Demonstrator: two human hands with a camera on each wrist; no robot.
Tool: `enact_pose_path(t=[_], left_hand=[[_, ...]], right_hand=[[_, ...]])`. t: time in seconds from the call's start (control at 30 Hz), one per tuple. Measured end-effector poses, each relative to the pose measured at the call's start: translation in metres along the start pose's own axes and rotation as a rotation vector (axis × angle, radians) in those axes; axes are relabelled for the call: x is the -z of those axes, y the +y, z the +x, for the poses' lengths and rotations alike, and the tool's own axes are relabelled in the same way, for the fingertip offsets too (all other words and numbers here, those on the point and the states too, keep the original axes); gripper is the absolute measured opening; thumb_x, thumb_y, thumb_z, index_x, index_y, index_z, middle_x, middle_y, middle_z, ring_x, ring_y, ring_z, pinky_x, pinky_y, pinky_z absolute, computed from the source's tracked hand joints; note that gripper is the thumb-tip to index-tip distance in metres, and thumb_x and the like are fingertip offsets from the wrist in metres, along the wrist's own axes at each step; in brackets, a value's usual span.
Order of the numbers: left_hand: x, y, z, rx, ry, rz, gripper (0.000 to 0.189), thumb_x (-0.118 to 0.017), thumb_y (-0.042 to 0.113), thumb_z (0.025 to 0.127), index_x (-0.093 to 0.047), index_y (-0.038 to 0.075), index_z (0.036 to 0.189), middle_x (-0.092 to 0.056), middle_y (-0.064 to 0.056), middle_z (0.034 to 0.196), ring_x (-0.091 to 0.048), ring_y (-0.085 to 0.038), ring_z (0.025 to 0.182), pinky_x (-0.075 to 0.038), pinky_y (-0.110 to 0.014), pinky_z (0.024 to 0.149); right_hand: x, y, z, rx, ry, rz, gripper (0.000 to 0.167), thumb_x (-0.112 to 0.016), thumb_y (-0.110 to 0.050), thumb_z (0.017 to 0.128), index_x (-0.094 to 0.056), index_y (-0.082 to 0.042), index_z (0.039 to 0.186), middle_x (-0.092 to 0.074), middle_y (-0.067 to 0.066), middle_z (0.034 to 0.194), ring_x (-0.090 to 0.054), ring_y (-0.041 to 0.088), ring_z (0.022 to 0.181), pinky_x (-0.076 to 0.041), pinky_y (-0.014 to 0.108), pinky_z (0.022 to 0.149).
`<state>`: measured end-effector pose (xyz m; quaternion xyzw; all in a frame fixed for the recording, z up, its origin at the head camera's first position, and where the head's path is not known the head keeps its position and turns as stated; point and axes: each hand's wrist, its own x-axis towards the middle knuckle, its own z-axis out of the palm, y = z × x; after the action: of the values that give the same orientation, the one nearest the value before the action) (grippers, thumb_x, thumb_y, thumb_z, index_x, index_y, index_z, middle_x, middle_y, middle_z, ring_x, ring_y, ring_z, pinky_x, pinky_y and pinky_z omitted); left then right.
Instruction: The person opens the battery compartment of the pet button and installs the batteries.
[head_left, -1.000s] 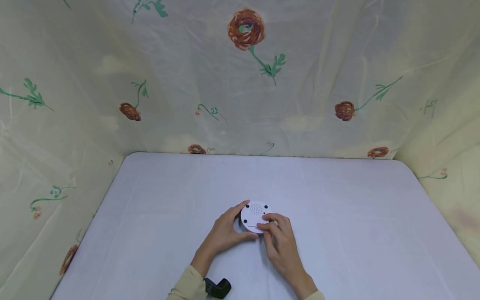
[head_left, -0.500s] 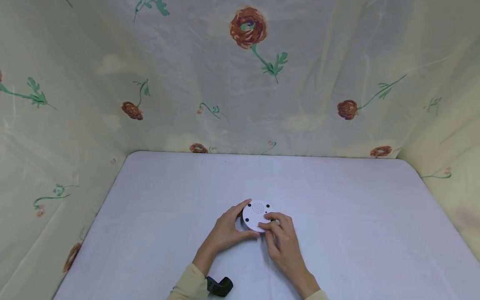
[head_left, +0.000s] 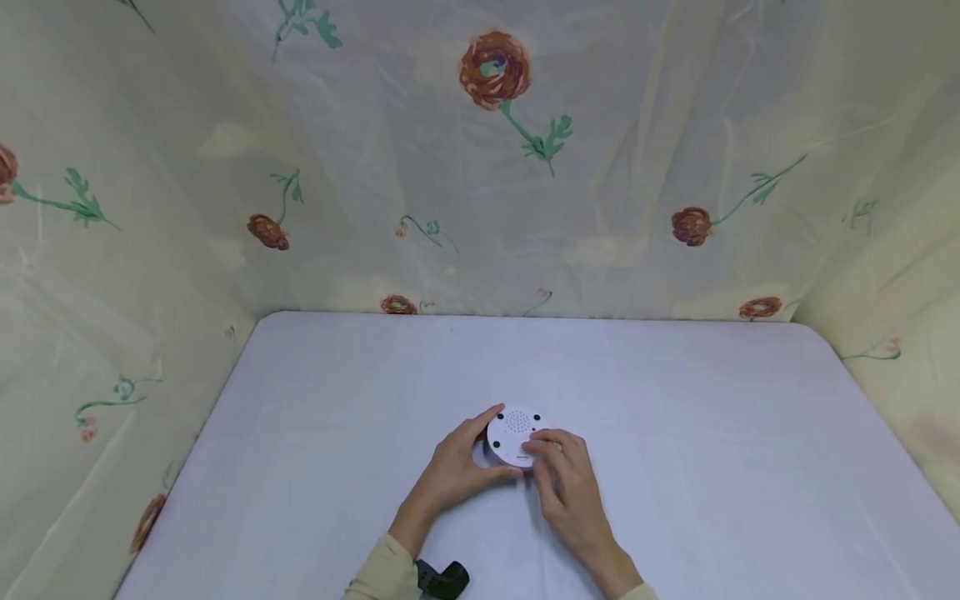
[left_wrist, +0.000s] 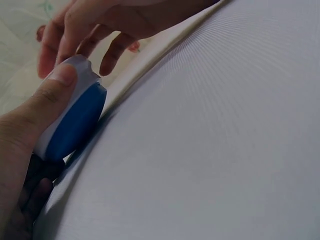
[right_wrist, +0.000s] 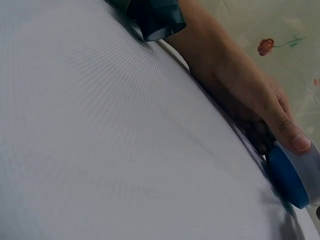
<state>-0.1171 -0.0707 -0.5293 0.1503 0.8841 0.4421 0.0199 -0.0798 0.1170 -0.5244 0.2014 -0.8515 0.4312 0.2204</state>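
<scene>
A round white device with a blue far side lies tilted in my left hand. Its white face carries a patch of small holes and black round feet. My left thumb and fingers grip it by the rim, and the left wrist view shows the thumb across the white edge above the blue part. My right hand reaches over from the right, bent fingertips touching the lower part of the white face and hiding some of it. In the left wrist view, one right-hand finger hangs apart from the device.
A white cloth covers the table, with rounded far corners. Floral curtains hang behind and at both sides. A black camera mount sits at my left wrist, beside a beige sleeve.
The outline on the lower white face, plain a second ago, shows now only as a short dark mark. My right fingertips have shifted slightly; the left grip stays the same.
</scene>
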Motion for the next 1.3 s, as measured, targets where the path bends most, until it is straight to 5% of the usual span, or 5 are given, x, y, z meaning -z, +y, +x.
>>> enact_pose_path(t=[0.2, 0.4, 0.8, 1.3], left_hand=[[0.0, -0.005, 0.001, 0.008, 0.017, -0.082, 0.09, -0.075, 0.062, 0.065, -0.042, 0.027, 0.141, -0.059, 0.007, 0.127, -0.056, -0.007, 0.108, -0.045, -0.034, 0.095], [0.001, -0.006, 0.003, 0.033, 0.061, -0.14, 0.086, -0.072, 0.064, 0.067, -0.045, 0.026, 0.139, -0.061, 0.006, 0.124, -0.057, -0.007, 0.103, -0.046, -0.033, 0.093], [0.006, -0.006, 0.003, 0.039, 0.089, -0.152, 0.081, -0.068, 0.063, 0.072, -0.048, 0.021, 0.138, -0.064, 0.0, 0.123, -0.062, -0.011, 0.105, -0.049, -0.036, 0.093], [0.003, -0.002, 0.0, 0.007, 0.101, -0.093, 0.07, -0.065, 0.06, 0.078, -0.054, 0.019, 0.133, -0.068, 0.001, 0.107, -0.06, -0.01, 0.092, -0.048, -0.028, 0.079]], right_hand=[[0.006, -0.001, 0.005, 0.063, 0.04, 0.132, 0.042, -0.061, 0.007, 0.083, -0.056, -0.005, 0.122, -0.055, 0.009, 0.123, -0.045, 0.018, 0.118, -0.027, 0.014, 0.105], [0.017, -0.01, 0.02, 0.194, 0.078, 0.165, 0.051, -0.066, 0.012, 0.071, -0.053, 0.009, 0.12, -0.054, 0.025, 0.119, -0.045, 0.032, 0.118, -0.031, 0.016, 0.103], [0.007, 0.018, 0.023, 0.241, -0.064, 0.148, 0.076, -0.083, -0.007, 0.066, -0.047, 0.003, 0.133, -0.05, 0.021, 0.131, -0.041, 0.028, 0.129, -0.028, 0.014, 0.108], [0.004, 0.03, 0.019, 0.287, -0.064, 0.115, 0.053, -0.076, -0.006, 0.074, -0.058, -0.006, 0.124, -0.057, 0.012, 0.124, -0.05, 0.023, 0.119, -0.03, 0.019, 0.109]])
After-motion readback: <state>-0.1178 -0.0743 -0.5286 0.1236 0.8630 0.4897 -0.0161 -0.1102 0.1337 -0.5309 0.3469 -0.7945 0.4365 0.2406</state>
